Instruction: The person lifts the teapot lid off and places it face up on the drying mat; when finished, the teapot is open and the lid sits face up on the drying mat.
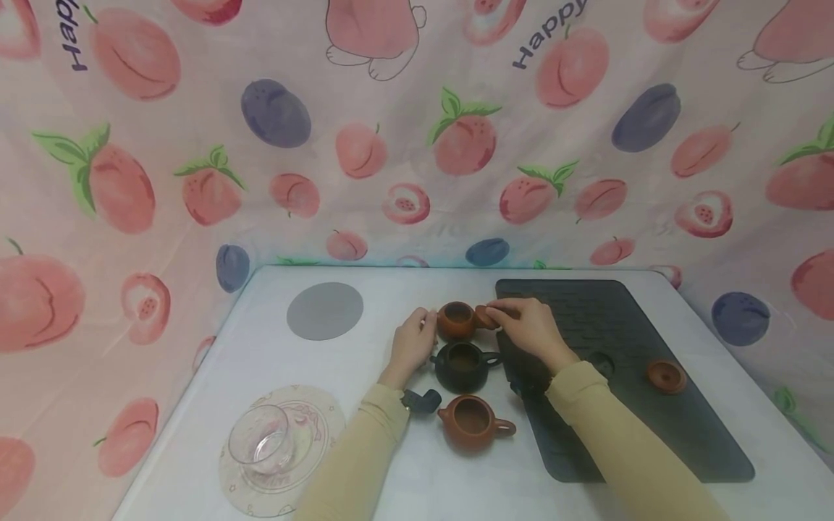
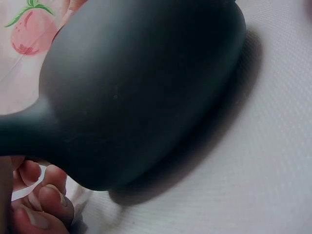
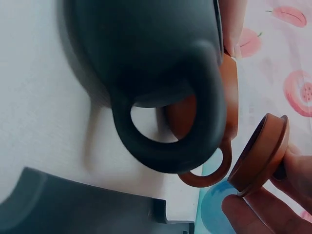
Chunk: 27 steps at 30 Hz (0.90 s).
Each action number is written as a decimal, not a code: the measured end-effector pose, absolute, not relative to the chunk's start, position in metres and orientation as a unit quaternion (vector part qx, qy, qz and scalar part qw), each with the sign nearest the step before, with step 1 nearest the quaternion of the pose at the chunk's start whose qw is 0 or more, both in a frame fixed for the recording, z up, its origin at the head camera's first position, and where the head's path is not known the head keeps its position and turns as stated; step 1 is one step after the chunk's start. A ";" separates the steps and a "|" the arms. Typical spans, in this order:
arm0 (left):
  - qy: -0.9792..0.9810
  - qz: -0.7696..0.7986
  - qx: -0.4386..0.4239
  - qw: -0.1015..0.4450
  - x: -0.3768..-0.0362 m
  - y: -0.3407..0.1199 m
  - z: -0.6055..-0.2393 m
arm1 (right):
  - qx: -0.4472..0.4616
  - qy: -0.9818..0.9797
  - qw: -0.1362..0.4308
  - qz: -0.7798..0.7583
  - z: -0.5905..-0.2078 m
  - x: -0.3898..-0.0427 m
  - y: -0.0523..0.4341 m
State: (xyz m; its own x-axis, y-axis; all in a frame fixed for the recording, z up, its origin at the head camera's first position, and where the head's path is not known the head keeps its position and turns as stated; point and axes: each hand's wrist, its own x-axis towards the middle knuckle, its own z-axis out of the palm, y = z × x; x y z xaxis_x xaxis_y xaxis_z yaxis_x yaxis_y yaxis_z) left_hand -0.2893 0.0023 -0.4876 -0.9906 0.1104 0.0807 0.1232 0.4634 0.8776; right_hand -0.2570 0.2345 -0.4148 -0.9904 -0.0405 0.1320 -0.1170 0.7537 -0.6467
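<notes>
Three small lidless teapots stand in a column. My left hand (image 1: 412,346) is at the spout side of the far brown teapot (image 1: 449,329), seeming to pinch its spout; the exact contact is hidden. Between my right thumb and fingers a brown lid (image 3: 261,153) is held by its knob, tilted, beside that teapot's handle. My right hand (image 1: 533,331) is over the tray's left edge. The black teapot (image 1: 459,376) stands just nearer and fills much of both wrist views. Nearest is another brown teapot (image 1: 470,430), handle to the right.
A dark tea tray (image 1: 651,434) lies on the right, bearing a brown lid (image 1: 667,377) and a dark lid (image 1: 601,364). At the left, a glass cup (image 1: 260,441) stands on a patterned round mat (image 1: 326,405). A grey disc (image 1: 324,311) lies farther back. Fruit-print cloth hangs behind the table.
</notes>
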 end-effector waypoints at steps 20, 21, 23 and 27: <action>-0.854 -0.516 -0.066 0.010 -0.290 0.003 -0.489 | 0.022 -0.936 0.052 0.347 -0.423 -0.252 0.237; -0.854 -0.517 -0.066 0.010 -0.290 0.003 -0.489 | 0.019 -0.936 0.049 0.349 -0.424 -0.251 0.238; -0.854 -0.516 -0.066 0.011 -0.290 0.003 -0.489 | 0.017 -0.935 0.046 0.351 -0.424 -0.250 0.238; -0.855 -0.515 -0.065 0.012 -0.290 0.003 -0.489 | 0.014 -0.934 0.045 0.354 -0.427 -0.248 0.240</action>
State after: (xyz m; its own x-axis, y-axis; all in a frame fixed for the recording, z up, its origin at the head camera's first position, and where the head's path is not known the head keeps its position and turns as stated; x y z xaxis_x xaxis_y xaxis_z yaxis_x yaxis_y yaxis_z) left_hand -0.2898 0.0032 -0.4888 -0.9912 0.0996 0.0875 0.1240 0.4617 0.8783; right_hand -0.2482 0.2396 -0.4266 -0.9955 0.0066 0.0947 -0.0578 0.7490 -0.6600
